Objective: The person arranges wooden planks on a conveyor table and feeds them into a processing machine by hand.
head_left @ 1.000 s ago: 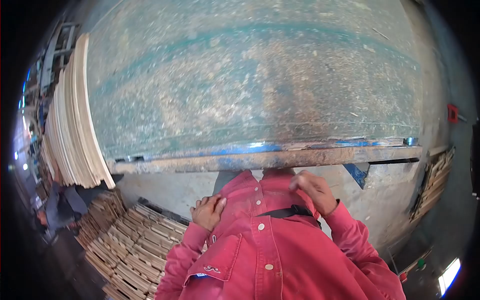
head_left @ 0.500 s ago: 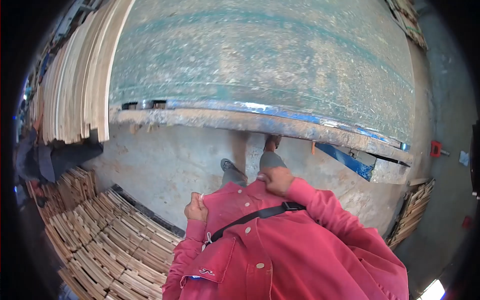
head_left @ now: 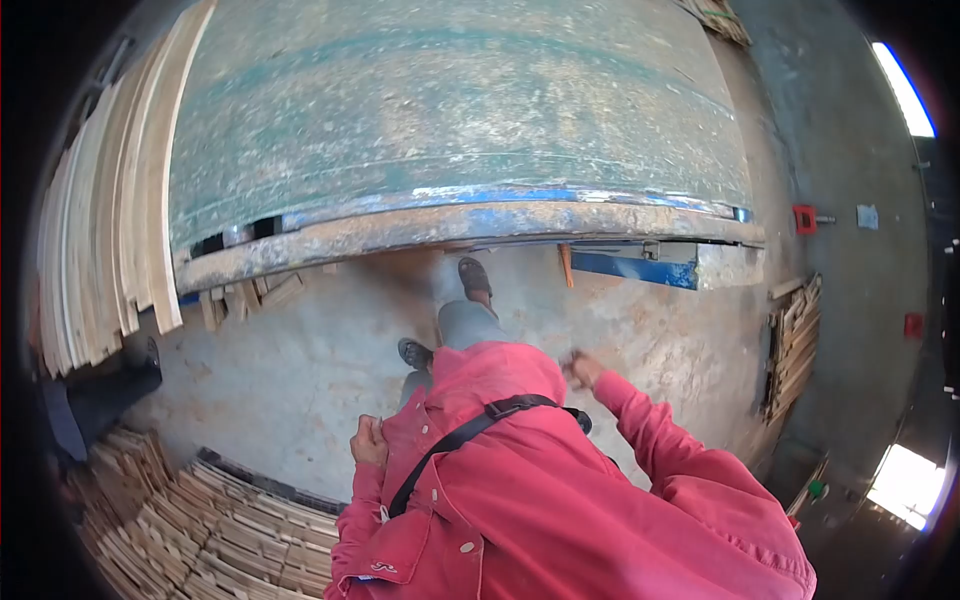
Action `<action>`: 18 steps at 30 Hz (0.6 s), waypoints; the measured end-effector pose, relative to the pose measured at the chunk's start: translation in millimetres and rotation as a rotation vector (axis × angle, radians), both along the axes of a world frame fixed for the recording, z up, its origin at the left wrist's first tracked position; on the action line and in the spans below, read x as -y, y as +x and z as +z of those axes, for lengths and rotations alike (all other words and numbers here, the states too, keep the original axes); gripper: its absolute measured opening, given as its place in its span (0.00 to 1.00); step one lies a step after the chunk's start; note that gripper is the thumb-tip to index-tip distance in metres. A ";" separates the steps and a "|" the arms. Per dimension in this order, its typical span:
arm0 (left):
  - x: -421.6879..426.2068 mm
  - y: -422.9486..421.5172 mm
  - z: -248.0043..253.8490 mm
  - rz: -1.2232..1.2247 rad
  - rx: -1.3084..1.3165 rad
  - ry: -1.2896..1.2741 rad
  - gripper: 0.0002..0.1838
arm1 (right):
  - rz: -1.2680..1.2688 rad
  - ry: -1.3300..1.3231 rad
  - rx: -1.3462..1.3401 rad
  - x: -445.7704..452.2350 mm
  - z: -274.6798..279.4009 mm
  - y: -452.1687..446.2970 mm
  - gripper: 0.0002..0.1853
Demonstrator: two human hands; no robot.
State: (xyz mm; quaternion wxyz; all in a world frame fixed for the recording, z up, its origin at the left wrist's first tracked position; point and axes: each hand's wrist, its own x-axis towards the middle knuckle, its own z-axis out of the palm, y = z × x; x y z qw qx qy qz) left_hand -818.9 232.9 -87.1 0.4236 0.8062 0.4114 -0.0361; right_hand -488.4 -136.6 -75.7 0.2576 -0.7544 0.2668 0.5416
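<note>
Head camera view: from where I stand, the worker is at the near side of the desk (head_left: 470, 222), with neither of the hands on it. The left hand (head_left: 369, 443) is on the near side of the desk, fingers curled in, right beside the edge of the red shirt (head_left: 530, 490); whether it grips the cloth I can't tell. The right hand (head_left: 583, 370), nearer the desk, is held out beside the shirt's other side, fingers seemingly half bent; the blur hides whether it holds anything. The shirt is on the worker, facing the desk, with a black strap (head_left: 455, 440) across it.

As for how far things have got, boards (head_left: 140, 190) already lie side by side along the left end of the desk, their ends jutting past its near edge. Strips (head_left: 230, 540) are stacked on the near-left side of the desk, and a bundle (head_left: 795, 350) sits to its right. Neither hand touches any of this wood, so I can't judge how much is left.
</note>
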 end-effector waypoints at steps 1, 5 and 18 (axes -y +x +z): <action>-7.7 3.8 0.9 -0.006 -0.038 -0.011 0.07 | 0.262 0.199 -0.047 18.7 1.0 -11.6 0.20; -25.4 33.7 2.2 -0.180 -0.051 0.070 0.11 | -0.235 0.354 -0.295 47.8 -24.4 -99.8 0.15; 34.1 226.8 51.1 -0.842 -0.181 -0.680 0.23 | -1.081 0.466 -0.005 38.1 1.2 -150.6 0.18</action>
